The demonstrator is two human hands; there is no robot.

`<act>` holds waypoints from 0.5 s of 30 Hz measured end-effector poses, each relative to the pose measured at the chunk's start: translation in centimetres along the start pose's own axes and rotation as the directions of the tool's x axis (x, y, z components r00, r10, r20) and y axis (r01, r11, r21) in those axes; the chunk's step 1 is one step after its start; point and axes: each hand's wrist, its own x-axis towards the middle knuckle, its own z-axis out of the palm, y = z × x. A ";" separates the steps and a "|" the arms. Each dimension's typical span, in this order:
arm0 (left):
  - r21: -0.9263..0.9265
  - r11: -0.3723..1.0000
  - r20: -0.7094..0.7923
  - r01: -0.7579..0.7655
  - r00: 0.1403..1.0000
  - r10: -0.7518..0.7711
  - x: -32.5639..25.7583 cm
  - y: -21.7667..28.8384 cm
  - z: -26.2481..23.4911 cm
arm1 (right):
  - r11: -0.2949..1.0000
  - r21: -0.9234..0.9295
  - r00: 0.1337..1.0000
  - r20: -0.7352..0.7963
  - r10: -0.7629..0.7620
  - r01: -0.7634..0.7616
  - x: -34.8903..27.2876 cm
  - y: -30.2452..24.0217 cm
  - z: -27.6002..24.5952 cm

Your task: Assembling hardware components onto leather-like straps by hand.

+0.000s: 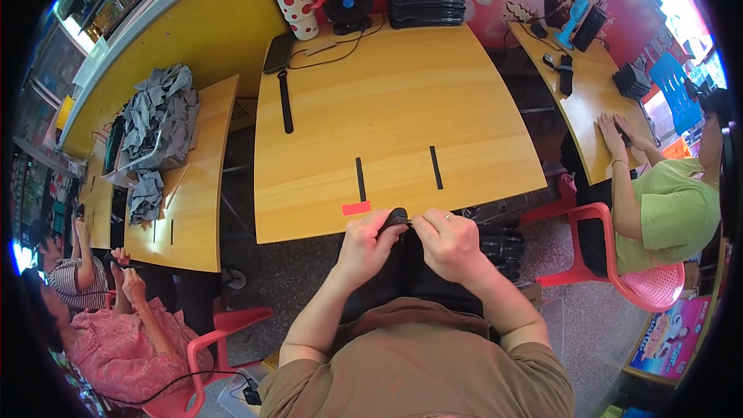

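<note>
Just off the front edge of the wooden table [402, 101], both my hands are closed on a small black item with a rounded end [397, 217]. My left hand [367, 244] grips its body between thumb and fingers. On its other side my right hand [449, 243], wearing a ring, pinches a thin dark end of it. The fingers cover much of the item, so its kind cannot be made out. Closest to the hands on the tabletop lie a red strip [356, 208] and two black strips [360, 179].
Along the table's back stand a red-dotted tumbler [296, 6], a black fan [348, 8] and stacked black flat items [426, 6]. A phone [279, 53] and black strap [285, 102] lie at left. People work at side tables; grey cloth pieces [166, 112] fill a bin.
</note>
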 end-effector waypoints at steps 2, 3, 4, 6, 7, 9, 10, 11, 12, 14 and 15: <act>-0.239 0.943 0.221 0.233 0.958 -0.181 0.0 0.3 -1.0 | 0.997 0.057 0.996 0.063 -0.058 0.055 0.2 0.5 -0.8; -0.328 0.911 0.223 0.249 0.958 -0.181 -0.3 0.1 -1.0 | 0.993 0.084 0.993 0.077 -0.084 0.077 0.3 0.6 -1.1; -0.329 0.912 0.219 0.247 0.959 -0.181 -0.4 0.0 -0.9 | 0.989 0.112 0.990 0.090 -0.109 0.099 0.4 0.7 -1.2; -0.482 0.826 0.248 0.292 0.950 -0.191 -0.4 0.0 -0.8 | 0.982 0.172 0.995 0.050 -0.083 0.073 0.4 0.6 -0.9; -0.482 0.827 0.248 0.291 0.950 -0.190 -0.3 0.1 -0.9 | 0.971 0.233 0.999 0.012 -0.051 0.047 0.3 0.6 -0.7; -0.311 0.941 0.185 0.132 0.980 -0.077 -0.2 0.6 -1.2 | 0.956 0.290 0.999 -0.020 -0.031 0.035 -0.1 0.6 0.0; -0.311 0.941 0.186 0.134 0.980 -0.078 0.0 0.5 -1.1 | 0.938 0.347 0.999 -0.050 -0.009 0.026 -0.2 0.6 0.2; -0.158 0.985 0.100 -0.064 0.992 0.080 0.2 0.5 -1.1 | 0.937 0.348 0.999 -0.050 -0.008 0.025 -0.3 0.8 0.2; 0.013 0.968 0.043 -0.250 0.967 0.249 0.3 0.4 -1.0 | 0.963 0.255 0.996 -0.049 -0.075 0.085 -0.4 1.0 0.0; 0.117 0.968 0.103 -0.220 0.973 0.209 0.2 0.9 -1.7 | 0.977 0.160 0.990 -0.041 -0.137 0.142 -0.1 1.3 -0.3; 0.223 0.955 0.152 -0.193 0.975 0.162 0.2 1.2 -1.9 | 0.971 0.046 0.972 -0.004 -0.235 0.235 0.5 1.3 -1.0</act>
